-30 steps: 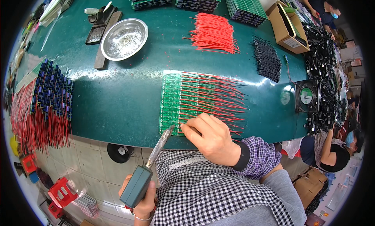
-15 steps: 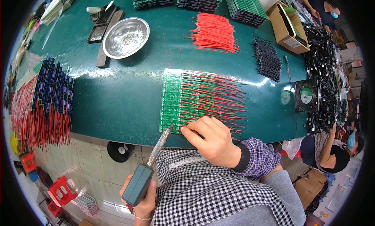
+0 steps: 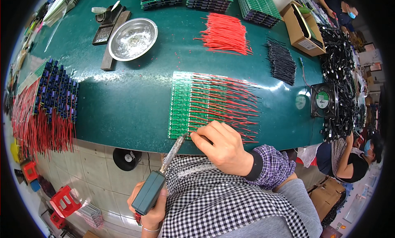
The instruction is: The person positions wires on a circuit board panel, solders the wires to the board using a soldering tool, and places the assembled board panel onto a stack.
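My left hand (image 3: 154, 211) is wrapped round the green handle of a soldering iron (image 3: 149, 191). The iron's tip meets the near edge of a green circuit board panel (image 3: 178, 102), right beside my right fingertips. With thumb and fingers pinched, my right hand (image 3: 225, 149) holds the end of a red wire against the board; most of that wire is hidden under the hand. Rows of red and black wires (image 3: 224, 100) run rightward across the panel from its solder pads.
A metal bowl (image 3: 144, 48) stands on a wooden strip (image 3: 108, 61). Bundles of red wires (image 3: 226, 34) and black wires (image 3: 281, 63) lie beyond the panel. Wired boards (image 3: 55, 94) are stacked left, a fan (image 3: 324, 100) stands right. Co-workers (image 3: 349, 162) sit at the right.
The soldering iron's tip has moved slightly right and nearer to me, up to my right fingertips. My left hand has shifted slightly with it; the right hand is nearly still.
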The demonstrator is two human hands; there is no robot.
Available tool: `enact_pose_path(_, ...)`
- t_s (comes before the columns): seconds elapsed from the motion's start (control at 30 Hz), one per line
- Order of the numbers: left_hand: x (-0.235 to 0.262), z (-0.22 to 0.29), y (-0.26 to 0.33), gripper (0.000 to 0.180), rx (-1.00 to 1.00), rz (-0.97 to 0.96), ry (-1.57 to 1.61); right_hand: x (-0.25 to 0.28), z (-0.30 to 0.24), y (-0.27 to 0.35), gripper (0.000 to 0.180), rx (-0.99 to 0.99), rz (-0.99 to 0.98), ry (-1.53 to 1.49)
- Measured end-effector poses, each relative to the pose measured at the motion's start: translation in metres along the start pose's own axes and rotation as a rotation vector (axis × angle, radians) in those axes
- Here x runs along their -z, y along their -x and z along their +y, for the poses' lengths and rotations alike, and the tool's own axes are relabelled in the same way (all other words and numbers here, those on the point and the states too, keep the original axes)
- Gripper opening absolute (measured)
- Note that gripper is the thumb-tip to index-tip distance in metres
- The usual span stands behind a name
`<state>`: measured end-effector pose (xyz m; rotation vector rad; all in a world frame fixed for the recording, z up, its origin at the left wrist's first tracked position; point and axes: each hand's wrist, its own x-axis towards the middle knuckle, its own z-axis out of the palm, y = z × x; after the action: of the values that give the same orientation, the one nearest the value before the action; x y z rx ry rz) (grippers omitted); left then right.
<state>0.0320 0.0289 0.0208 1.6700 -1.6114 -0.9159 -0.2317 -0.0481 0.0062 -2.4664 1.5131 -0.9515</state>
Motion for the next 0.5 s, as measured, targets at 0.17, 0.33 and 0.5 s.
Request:
enact_pose_path(0.17, -0.001, -0.003, 0.001, 0.019, -0.036, 0.021, -0.016, 0.0, -0.001, -0.001, 0.026, 0.002, -0.009, 0.012)
enact_pose_path(0.33, 0.001, -0.015, 0.01, 0.019, 0.004, 0.049, 0.057, 0.0, -0.001, -0.001, 0.026, 0.001, -0.005, 0.018)
enact_pose_path(0.5, -0.001, -0.016, 0.008, 0.018, -0.055, 0.075, 0.056, 0.001, -0.002, -0.001, 0.027, -0.005, -0.016, 0.02)
